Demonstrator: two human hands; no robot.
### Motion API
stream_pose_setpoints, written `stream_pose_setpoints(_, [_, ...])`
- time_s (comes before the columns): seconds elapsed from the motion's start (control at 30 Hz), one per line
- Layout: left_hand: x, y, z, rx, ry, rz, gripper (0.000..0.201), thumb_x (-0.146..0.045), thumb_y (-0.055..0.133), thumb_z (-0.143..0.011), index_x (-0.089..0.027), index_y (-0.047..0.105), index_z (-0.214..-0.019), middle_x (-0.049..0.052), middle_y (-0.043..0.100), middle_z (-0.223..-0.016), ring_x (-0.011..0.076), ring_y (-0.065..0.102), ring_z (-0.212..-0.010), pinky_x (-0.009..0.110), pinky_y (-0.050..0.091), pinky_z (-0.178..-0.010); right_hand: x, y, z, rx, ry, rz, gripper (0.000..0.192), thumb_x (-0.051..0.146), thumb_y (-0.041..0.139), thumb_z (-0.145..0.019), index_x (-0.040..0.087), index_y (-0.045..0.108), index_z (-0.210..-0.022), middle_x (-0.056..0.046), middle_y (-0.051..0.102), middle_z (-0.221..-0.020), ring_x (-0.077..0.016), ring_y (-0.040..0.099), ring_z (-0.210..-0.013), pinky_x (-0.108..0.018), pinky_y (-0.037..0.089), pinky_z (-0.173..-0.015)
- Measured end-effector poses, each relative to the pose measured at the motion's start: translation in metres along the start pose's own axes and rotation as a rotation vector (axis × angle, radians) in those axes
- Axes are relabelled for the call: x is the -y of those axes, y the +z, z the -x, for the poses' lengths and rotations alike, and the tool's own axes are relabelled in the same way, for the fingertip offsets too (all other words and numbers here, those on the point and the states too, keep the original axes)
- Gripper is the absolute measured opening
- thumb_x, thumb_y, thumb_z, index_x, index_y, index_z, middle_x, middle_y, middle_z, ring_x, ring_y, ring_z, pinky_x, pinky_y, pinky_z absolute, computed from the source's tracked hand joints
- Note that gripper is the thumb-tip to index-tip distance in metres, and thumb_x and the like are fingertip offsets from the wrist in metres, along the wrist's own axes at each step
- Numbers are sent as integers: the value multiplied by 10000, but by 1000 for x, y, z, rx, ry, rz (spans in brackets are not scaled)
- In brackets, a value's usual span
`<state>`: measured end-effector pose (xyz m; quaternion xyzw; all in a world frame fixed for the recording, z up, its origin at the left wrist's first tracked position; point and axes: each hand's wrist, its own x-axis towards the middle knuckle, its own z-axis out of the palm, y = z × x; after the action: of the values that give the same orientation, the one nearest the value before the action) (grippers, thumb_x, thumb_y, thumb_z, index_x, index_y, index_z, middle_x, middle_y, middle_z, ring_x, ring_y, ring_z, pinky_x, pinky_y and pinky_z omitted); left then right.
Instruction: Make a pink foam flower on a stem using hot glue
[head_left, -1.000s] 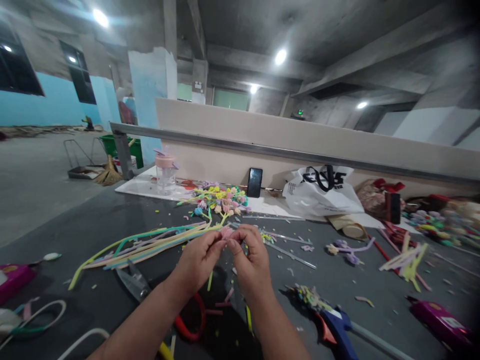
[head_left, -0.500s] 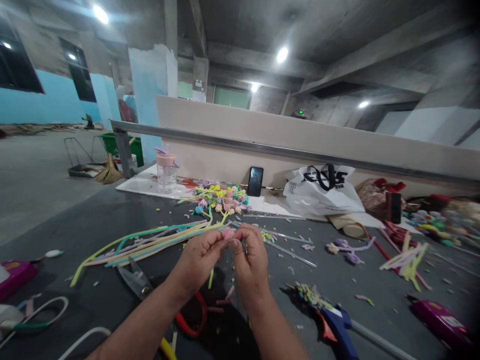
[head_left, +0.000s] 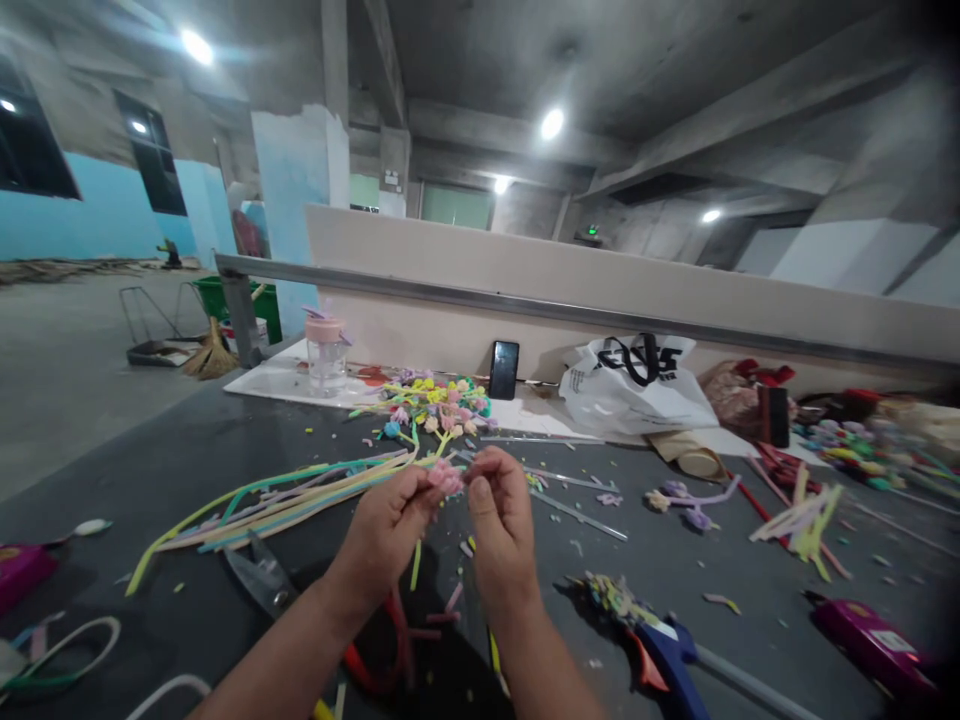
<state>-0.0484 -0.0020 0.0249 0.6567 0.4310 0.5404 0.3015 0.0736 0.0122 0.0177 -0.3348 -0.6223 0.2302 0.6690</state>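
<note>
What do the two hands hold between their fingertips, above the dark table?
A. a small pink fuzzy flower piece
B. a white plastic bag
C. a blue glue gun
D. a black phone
A: the left hand and the right hand pinch a small pink fuzzy flower piece between them, while the blue glue gun lies on the table apart from both.

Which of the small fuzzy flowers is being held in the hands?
The pink flower, pinched between the left hand and right hand; the others lie on the table.
</note>
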Motion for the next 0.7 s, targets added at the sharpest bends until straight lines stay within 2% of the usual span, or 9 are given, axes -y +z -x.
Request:
stream_pose_setpoints(0.07, [2,-1,0,-30,-1,24,200,-332,478,-829,-178,570,-743,-13,528,-644,114,470,-560,209,391,-524,1,-1,0,-36,83,-78,152,295,434,-871,202,491,-977,-23,490,-856,-155,488,-793,-293,411,-725])
stream_pose_setpoints(0.17, [7,-2,2,-57,2,49,150,-312,508,-813,-184,586,-827,16,599,-770,128,529,-626,217,440,-558,4,-1,1,-26,141,-129,167,312,436,-873,203,503,-981,-18,498,-825,-149,496,-762,-269,423,-688])
stream_pose_setpoints(0.43, [9,-3,6,-142,9,-19,137,-263,561,-784,-196,578,-903,27,636,-824,153,602,-718,253,481,-664,10,2,6,119,105,-165,123,284,457,-872,218,542,-932,-9,551,-853,-148,531,-800,-254,437,-716])
stream_pose_setpoints(0.53, [7,-2,5,-119,24,14,161,-249,587,-770,-192,571,-919,30,639,-840,154,603,-748,251,479,-687,10,3,7,136,126,-160,126,290,473,-865,211,541,-936,-13,562,-846,-156,540,-798,-264,441,-718])
stream_pose_setpoints(0.7, [6,-1,2,-12,56,131,200,-248,569,-792,-196,556,-984,45,631,-931,163,596,-845,263,467,-755,7,2,5,123,173,-150,117,295,490,-855,205,531,-919,-7,556,-834,-152,529,-788,-265,430,-721])
